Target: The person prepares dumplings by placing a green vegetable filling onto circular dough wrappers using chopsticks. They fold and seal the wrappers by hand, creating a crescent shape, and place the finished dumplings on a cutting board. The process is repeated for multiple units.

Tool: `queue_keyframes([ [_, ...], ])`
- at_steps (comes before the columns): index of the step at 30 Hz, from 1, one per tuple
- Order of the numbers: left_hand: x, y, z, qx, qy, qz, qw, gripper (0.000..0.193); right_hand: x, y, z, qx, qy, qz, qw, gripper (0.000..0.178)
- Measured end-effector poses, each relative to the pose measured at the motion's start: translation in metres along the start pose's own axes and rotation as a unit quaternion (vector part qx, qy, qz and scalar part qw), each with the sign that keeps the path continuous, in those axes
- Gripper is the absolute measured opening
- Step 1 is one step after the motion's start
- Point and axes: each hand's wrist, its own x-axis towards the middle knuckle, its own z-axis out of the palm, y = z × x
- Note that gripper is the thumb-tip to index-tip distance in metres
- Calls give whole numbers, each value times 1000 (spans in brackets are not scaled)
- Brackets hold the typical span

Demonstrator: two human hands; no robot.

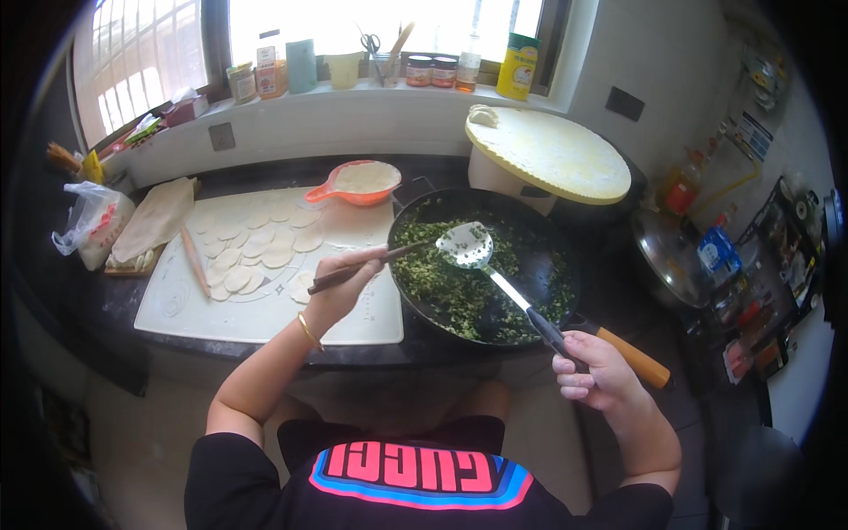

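Note:
My left hand (340, 287) is closed round brown chopsticks (408, 250), whose tips reach to the edge of a slotted spoon (465, 246). My right hand (601, 371) grips that spoon by its black handle. The metal bowl of the spoon is held over a wide black pan (573, 296), with green bits stuck to it. Chopped green filling (468, 309) covers much of the pan's floor, and part of the dark bottom shows at its right. A wooden pan handle (634, 358) sticks out beside my right hand.
Left of the pan, a white mat (353, 329) carries several thin dough rounds (278, 254) and a rolling pin (194, 261). An orange-red scoop (325, 191) with flour sits behind. A floury round board (548, 150) rests at back right. A glass lid (669, 261) stands farther right.

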Motion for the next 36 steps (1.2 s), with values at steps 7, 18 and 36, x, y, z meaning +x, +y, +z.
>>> queue_keyframes([
  [7,10,-1,-3,109,28,14,994,23,-5,-5,4,-2,-14,5,1000,15],
  [18,3,3,-2,64,-8,-10,998,22,-3,-5,-2,15,-11,0,1000,17],
  [36,-1,7,18,17,-34,-18,999,24,-5,-3,4,-29,24,-28,999,19],
])
